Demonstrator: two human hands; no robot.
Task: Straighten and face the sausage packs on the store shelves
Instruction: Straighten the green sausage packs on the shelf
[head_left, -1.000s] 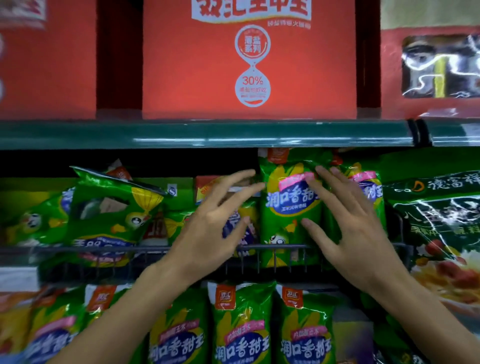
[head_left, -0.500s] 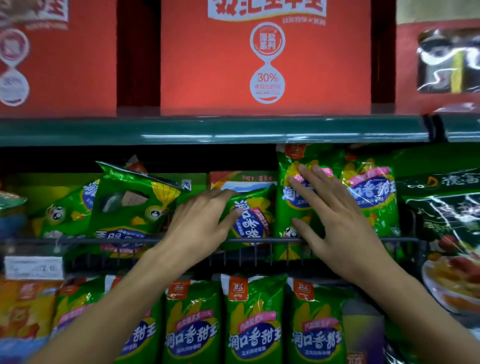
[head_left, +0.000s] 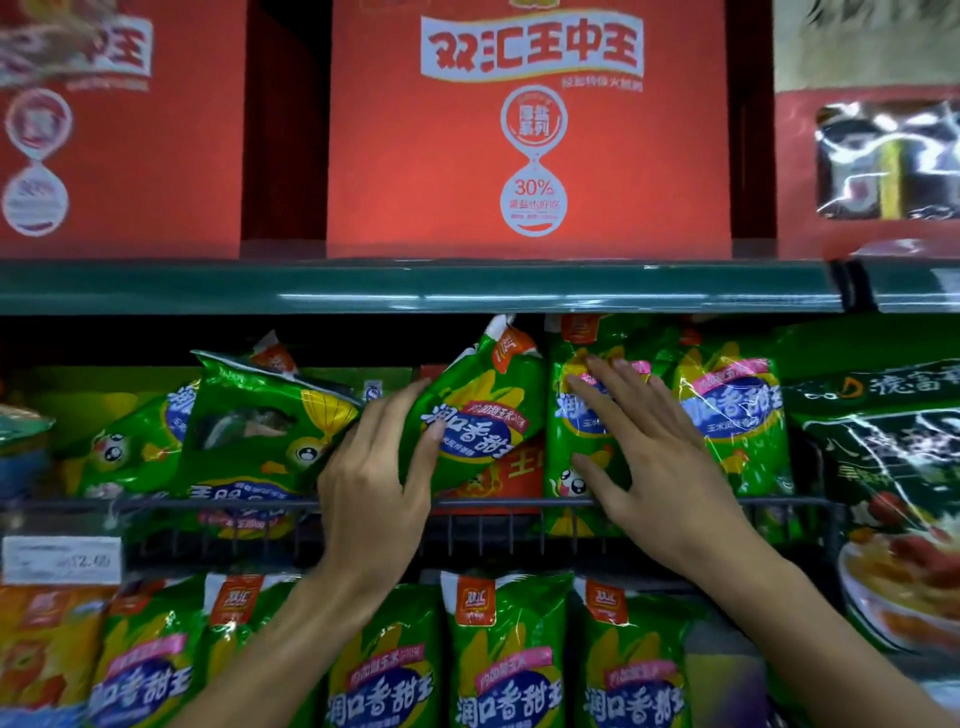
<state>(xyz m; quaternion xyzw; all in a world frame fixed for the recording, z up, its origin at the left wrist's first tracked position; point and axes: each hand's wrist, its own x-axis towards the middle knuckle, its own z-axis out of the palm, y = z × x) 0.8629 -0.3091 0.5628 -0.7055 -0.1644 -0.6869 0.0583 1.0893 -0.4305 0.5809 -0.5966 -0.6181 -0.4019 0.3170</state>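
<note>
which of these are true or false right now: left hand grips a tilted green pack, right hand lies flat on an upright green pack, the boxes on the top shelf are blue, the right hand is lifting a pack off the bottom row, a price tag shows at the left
1. The left hand grips a tilted green pack. True.
2. The right hand lies with straight fingers on an upright green pack. True.
3. The boxes on the top shelf are blue. False: the box above the green shelf edge is red.
4. The right hand is lifting a pack off the bottom row. False: it rests on a pack on the middle shelf, behind the wire rail.
5. A price tag shows at the left. True.
</note>
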